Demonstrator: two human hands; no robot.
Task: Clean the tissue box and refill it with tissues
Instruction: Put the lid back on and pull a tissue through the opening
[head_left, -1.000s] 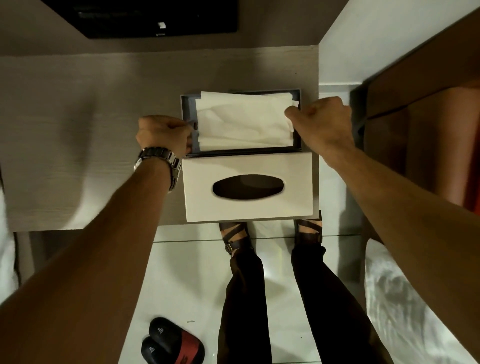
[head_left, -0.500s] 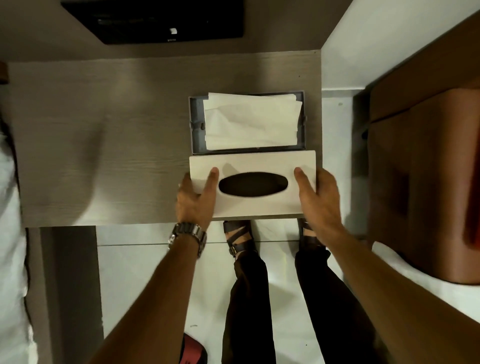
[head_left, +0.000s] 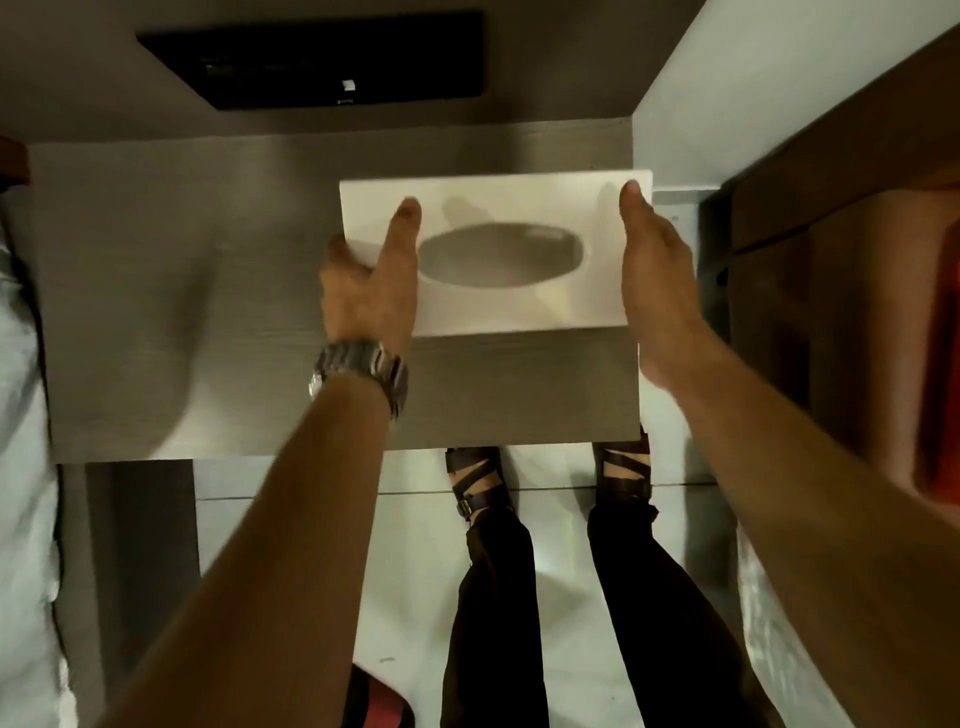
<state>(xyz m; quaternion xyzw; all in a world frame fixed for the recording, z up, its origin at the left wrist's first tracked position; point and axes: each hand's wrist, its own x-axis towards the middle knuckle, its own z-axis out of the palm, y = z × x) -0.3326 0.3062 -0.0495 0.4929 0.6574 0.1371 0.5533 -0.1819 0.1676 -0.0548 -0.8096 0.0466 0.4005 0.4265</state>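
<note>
1. Head view, what changed: half a second back the white tissue box cover (head_left: 519, 260) lay on the near side of the open grey tray with its stack of tissues. It is now carried away from the person and sits over the place where the tray was. Tray and tissues are both hidden under it.

2. Head view, the hands: the left hand (head_left: 371, 291) clasps the cover's left end, thumb on top beside the oval opening (head_left: 501, 254) and fingers round the edge. The right hand (head_left: 657, 270) holds the right end the same way, so each grip is closed on the cover (a wristwatch (head_left: 363, 371) shows on the left wrist).

3. Head view, setting: everything rests on or above the grey wood-grain surface (head_left: 182, 312), toward its right far corner.

4. Meaning for the task: refilling looks done and closing is under way. Whether the cover is fully seated I cannot tell (motion blur softens its edges).
</note>
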